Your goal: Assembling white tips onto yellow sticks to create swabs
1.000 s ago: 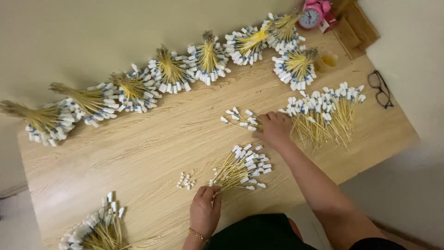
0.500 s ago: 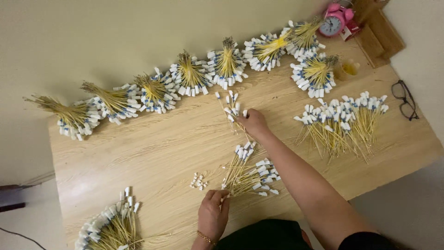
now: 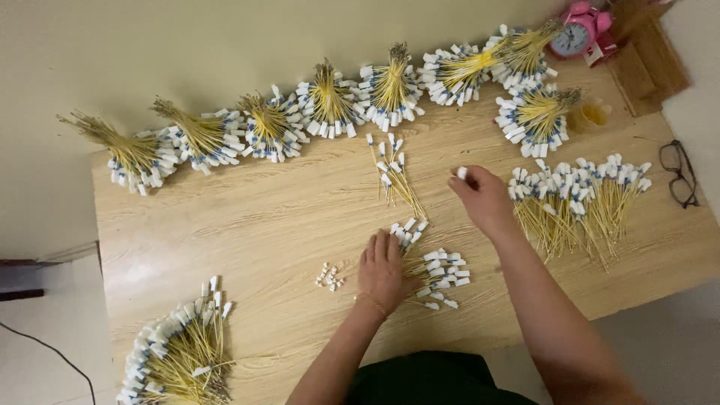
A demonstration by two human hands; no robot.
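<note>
My left hand (image 3: 383, 268) lies flat, fingers apart, on a small heap of yellow sticks with white tags (image 3: 436, 268) near the front of the wooden table (image 3: 262, 225). My right hand (image 3: 484, 199) hovers over the table's middle right, with a small white tag (image 3: 462, 172) pinched at its fingertips. A short loose row of tagged sticks (image 3: 394, 174) lies just left of it. A wide spread of tagged sticks (image 3: 577, 201) lies right of that hand.
Several tied bundles of tagged sticks (image 3: 328, 105) arc along the back edge. Another bundle (image 3: 180, 352) lies at the front left. A few loose white tags (image 3: 328, 276) sit left of my left hand. A pink alarm clock (image 3: 581, 34) and glasses (image 3: 679, 174) are at the right.
My right hand left the loose row of sticks and moved right with a white tag. My left hand slid forward onto the small heap. The camera view shifted.
</note>
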